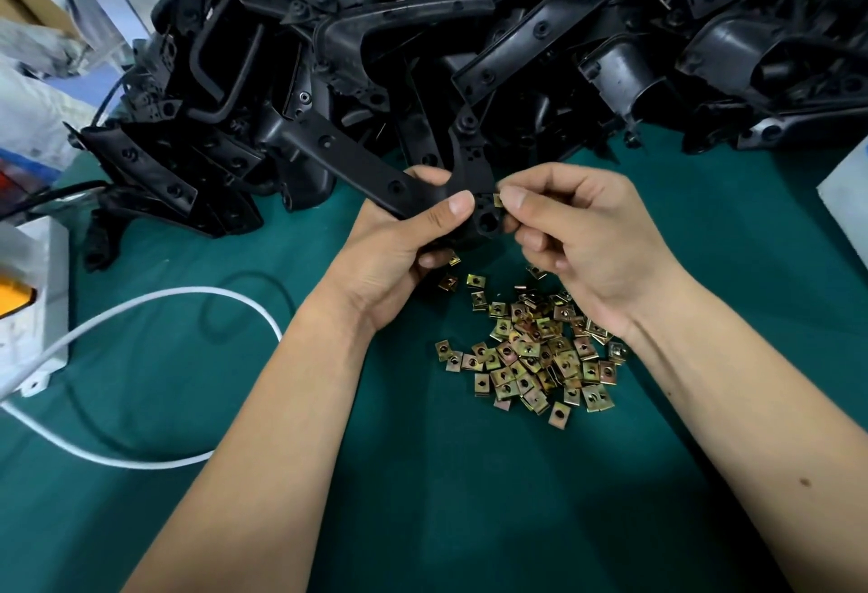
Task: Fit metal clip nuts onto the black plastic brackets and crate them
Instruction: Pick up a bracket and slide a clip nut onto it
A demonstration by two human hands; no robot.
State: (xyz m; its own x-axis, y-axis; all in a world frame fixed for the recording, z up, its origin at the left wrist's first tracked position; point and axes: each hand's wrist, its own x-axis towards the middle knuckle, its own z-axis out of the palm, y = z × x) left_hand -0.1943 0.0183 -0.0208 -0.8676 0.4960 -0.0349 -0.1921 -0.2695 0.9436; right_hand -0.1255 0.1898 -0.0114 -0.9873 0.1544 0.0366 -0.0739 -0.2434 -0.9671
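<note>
My left hand (pixel 404 235) grips a black plastic bracket (pixel 357 160) above the green table, its long arm reaching up and left. My right hand (pixel 577 230) pinches a small brass-coloured clip nut (pixel 497 200) between thumb and forefinger, right against the bracket's near end beside a round hole. A loose heap of clip nuts (pixel 530 348) lies on the table just below both hands. A big pile of black brackets (pixel 469 38) fills the far side of the table.
A white cable (pixel 155 310) loops across the green table (pixel 422 498) at the left, beside a white box (pixel 37 301) with an orange part. Bags and a cardboard box sit at the far left. A pale block (pixel 845 197) stands at the right edge.
</note>
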